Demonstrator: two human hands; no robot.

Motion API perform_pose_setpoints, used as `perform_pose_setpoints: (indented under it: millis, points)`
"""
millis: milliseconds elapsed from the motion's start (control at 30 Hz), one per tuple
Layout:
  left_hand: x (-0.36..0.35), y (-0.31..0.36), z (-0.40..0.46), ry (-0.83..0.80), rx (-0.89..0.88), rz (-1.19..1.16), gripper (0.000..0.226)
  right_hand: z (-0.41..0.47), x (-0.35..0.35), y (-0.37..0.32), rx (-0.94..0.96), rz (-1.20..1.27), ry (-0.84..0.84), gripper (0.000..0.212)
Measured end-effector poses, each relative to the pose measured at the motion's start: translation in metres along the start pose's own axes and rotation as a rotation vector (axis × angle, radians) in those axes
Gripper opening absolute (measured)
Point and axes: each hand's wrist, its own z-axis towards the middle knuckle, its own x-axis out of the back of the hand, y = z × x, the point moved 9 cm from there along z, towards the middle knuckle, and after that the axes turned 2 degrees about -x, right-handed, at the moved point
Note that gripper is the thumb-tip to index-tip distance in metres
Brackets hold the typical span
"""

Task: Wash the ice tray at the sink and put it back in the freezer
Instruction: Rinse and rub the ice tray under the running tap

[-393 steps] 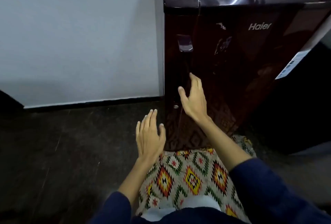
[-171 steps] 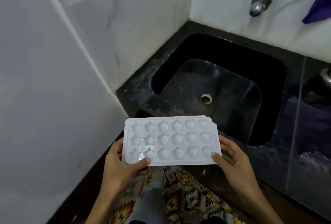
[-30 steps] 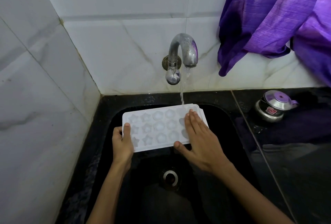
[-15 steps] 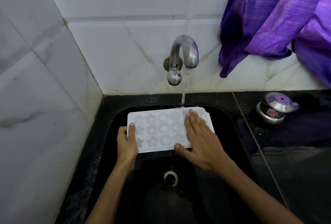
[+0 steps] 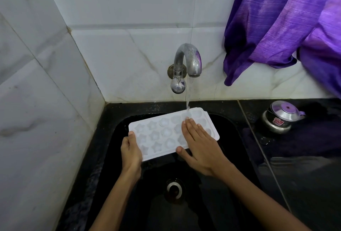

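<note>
Your left hand (image 5: pixel 131 152) grips the tray (image 5: pixel 162 134) at its near-left corner, thumb over the rim and fingers curled beneath. Your right hand (image 5: pixel 200 147) lies flat on the tray's right half, fingers straight and together, thumb spread along the near edge, pressing or rubbing rather than holding.

You hold the tray over the sink (image 5: pixel 239 138), cavities up. Its long axis runs left to right, with the right end swung away from you toward the tap (image 5: pixel 188 60). The water (image 5: pixel 188 94) lands on the far right corner, just beyond your right fingertips (image 5: pixel 190 120). So the wet end is on your right and the star cavities on the left sit outside the stream. To rinse those, I judge you would slide the tray rightward along its long axis, and your left hand, the only one gripping, would have to drive that.

Compared with half a second ago, the tray's right end has turned farther from you and the stream now strikes the tray surface rather than its far edge. Your hands keep the same hold as a second ago. Well before that you held the tray dry, with the tap shut off.

A small steel pot (image 5: pixel 282 118) stands on the counter (image 5: pixel 304 175) to the right, and purple cloth (image 5: pixel 280 18) hangs above it.
</note>
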Motion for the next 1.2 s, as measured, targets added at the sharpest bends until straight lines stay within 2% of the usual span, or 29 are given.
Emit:
perform_pose_setpoints:
  millis: [300, 533, 733, 967, 1200]
  points:
    - [0.013, 0.007, 0.007, 0.009, -0.027, 0.010, 0.032, -0.016, -0.009, -0.023, 0.142, 0.046, -0.024, 0.082]
    - [-0.005, 0.014, -0.001, -0.064, -0.055, 0.033, 0.028, 0.002, 0.008, -0.002, 0.009, 0.014, -0.012, 0.087]
    - [-0.017, 0.012, -0.002, -0.074, -0.030, 0.008, 0.027, -0.010, -0.009, -0.034, 0.188, 0.001, -0.007, 0.076]
    - [-0.024, 0.007, -0.005, -0.123, -0.003, -0.008, 0.029, 0.005, 0.006, 0.001, 0.024, 0.000, 0.003, 0.066]
    - [-0.024, 0.006, -0.008, -0.092, 0.014, -0.062, 0.028, -0.002, -0.007, -0.042, 0.236, -0.015, 0.011, 0.059]
